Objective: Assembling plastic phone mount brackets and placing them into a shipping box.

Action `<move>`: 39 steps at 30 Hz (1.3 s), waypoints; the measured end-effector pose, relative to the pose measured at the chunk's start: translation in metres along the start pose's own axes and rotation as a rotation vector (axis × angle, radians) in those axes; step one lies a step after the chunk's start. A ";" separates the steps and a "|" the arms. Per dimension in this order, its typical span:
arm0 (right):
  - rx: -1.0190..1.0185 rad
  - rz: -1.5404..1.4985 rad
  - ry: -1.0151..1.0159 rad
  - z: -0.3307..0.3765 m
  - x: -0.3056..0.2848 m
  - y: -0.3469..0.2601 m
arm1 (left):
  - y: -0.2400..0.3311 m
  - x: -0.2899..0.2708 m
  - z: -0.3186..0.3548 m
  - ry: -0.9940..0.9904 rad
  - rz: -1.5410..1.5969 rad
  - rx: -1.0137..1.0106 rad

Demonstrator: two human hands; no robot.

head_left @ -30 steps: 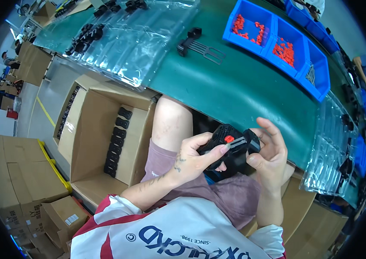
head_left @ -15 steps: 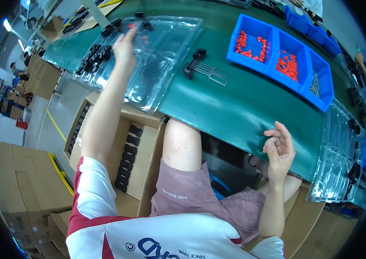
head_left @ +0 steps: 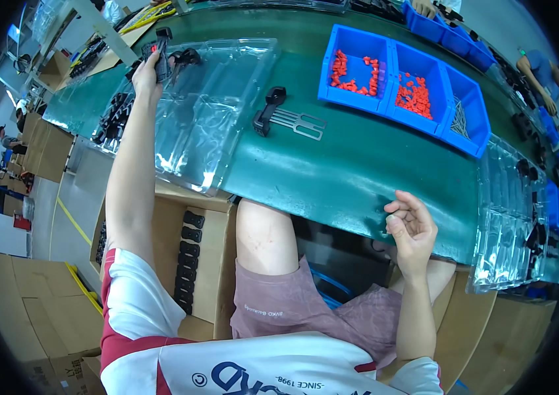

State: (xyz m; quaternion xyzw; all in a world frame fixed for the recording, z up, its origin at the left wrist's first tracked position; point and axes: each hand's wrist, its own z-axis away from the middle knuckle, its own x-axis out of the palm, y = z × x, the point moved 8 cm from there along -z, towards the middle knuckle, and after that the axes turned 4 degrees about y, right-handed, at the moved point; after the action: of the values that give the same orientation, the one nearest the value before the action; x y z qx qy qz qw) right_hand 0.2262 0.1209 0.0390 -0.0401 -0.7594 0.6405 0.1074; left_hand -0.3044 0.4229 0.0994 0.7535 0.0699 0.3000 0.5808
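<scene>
My left hand (head_left: pixel 145 78) is stretched out to the far left, closed on a black plastic part (head_left: pixel 163 41) with a small red piece on it. It is over the far left end of a clear plastic tray (head_left: pixel 240 72), where more black parts (head_left: pixel 116 118) lie in a heap. My right hand (head_left: pixel 414 232) hangs above the table's front edge, fingers loosely curled and apart, with nothing in it. Between the hands, a black part with a flat grey slotted metal piece (head_left: pixel 289 118) lies on the green table (head_left: pixel 352 178).
A blue three-compartment bin (head_left: pixel 385 115) holds small red pieces and metal pins. Another clear tray (head_left: pixel 500 230) is at the right. Below the table's edge at left stands an open cardboard box (head_left: pixel 207 270) with a row of black parts. Another person (head_left: pixel 537 72) is at the far right.
My left hand has moved further left with the black part in it. The view has shifted, so the table things sit a little differently. My right hand keeps its pose.
</scene>
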 end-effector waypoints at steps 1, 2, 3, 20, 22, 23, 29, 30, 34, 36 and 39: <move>0.014 -0.003 0.000 0.000 0.000 -0.001 | 0.013 0.007 0.013 -0.030 0.016 0.067; 0.026 -0.007 -0.003 0.001 0.002 -0.002 | 0.028 0.014 0.027 -0.058 0.031 0.136; 0.023 -0.002 0.011 0.003 0.000 -0.006 | 0.039 0.039 0.060 -0.133 -0.007 0.160; 0.225 0.003 -0.273 0.067 0.023 -0.040 | 0.016 0.098 0.481 -0.686 0.126 -0.417; -0.050 0.165 -0.107 0.057 0.001 -0.047 | 0.006 0.099 0.496 -0.665 0.243 -0.605; -0.015 0.095 0.025 0.049 -0.011 -0.051 | -0.002 0.097 0.495 -0.693 0.191 -0.705; 0.225 -0.515 -0.065 0.008 -0.008 -0.031 | -0.046 0.101 0.512 -0.855 0.051 -0.922; 0.227 -0.513 -0.044 0.008 -0.011 -0.029 | -0.047 0.103 0.515 -0.875 0.071 -0.939; 0.340 -0.274 -0.293 0.018 0.006 -0.015 | -0.049 0.105 0.522 -0.913 0.132 -0.986; 0.290 -0.216 -0.350 0.020 0.009 -0.015 | -0.050 0.104 0.524 -0.912 0.174 -1.008; 0.258 -0.166 -0.378 0.022 0.013 -0.015 | -0.053 0.103 0.525 -0.899 0.207 -1.021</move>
State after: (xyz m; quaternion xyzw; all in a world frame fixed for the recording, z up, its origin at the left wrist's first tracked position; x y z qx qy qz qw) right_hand 0.2104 0.0996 0.0515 0.1572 -0.6784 0.7174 0.0198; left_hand 0.0718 0.0484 0.0127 0.4397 -0.4003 0.0074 0.8040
